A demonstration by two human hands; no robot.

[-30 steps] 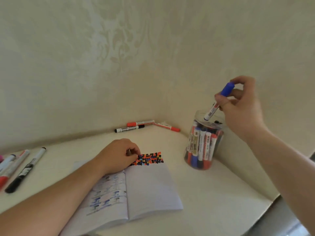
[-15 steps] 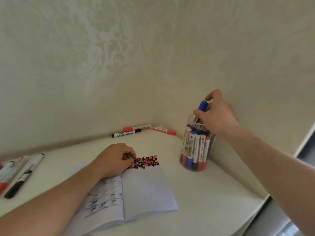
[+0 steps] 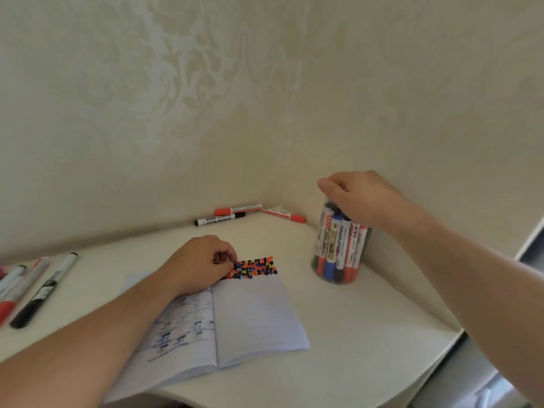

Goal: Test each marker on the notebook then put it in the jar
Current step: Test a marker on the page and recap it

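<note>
Clear jar (image 3: 338, 254), three markers (image 3: 235, 214) behind — left hand (image 3: 200, 262) curled on notebook (image 3: 253, 316), right hand's (image 3: 359, 195) grip unclear.

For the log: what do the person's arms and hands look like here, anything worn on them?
Both forearms are bare as far as the frame shows: no sleeves in view. The left hand and right hand carry no gloves, and no watch, bracelet or ring can be seen on the wrists or on the fingers that show. No markings or bandages are visible on either arm.
</note>
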